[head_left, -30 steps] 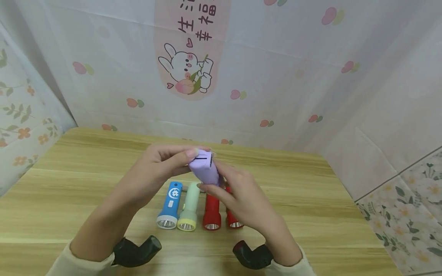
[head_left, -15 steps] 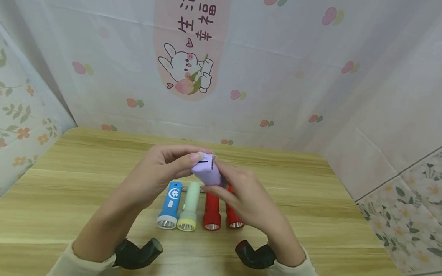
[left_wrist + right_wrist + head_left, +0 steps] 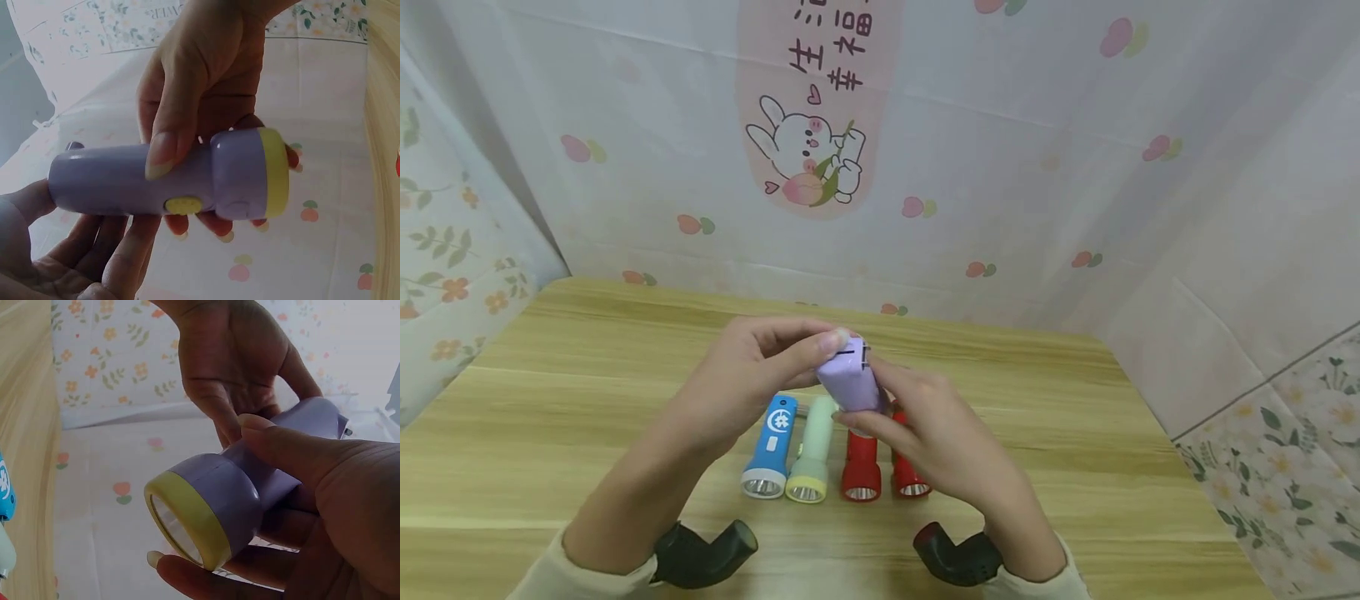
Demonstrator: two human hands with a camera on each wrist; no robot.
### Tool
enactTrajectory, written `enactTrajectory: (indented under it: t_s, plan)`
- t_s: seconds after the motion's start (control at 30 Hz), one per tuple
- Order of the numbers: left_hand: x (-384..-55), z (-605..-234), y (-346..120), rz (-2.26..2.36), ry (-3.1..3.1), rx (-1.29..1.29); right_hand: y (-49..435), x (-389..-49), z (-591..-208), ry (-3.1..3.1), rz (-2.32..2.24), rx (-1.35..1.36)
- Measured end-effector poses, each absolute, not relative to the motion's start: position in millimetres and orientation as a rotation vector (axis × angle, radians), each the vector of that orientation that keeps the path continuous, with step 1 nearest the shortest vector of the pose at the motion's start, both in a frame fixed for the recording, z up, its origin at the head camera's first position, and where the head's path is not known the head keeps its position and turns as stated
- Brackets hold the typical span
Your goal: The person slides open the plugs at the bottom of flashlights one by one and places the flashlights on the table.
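Purple torch (image 3: 848, 381) tilts slightly more upright than before; both hands' fingers (image 3: 164, 145) stay clamped on it above 4 torches (image 3: 808, 454).

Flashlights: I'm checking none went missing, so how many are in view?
5. A purple one is held in both hands above the table. Blue, pale green and two red ones lie in a row below. More may be hidden.

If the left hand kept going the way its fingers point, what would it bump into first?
The left hand points rightward and already touches the purple flashlight; just beyond it lies the right hand. Depth is hard to judge.
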State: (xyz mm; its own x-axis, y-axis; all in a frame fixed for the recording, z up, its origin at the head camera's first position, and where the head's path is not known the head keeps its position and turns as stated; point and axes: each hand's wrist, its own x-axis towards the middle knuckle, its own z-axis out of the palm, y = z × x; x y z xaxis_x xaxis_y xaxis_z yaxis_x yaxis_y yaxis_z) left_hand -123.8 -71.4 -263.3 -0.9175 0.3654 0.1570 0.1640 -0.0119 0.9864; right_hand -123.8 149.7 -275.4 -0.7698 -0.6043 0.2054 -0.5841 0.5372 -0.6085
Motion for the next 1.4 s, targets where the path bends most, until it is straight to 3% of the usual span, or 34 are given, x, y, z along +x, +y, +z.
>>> enactTrajectory:
  t_s: [0.57,1.4]
  plan:
    - [-131,-264,-88,1.929,1.946,0.849,155,-126,-275,2.646,-1.007,-1.18]
    - [-123,-264,-80,1.872,2.036,0.773,160,-123,-271,2.606,-0.869,-1.208]
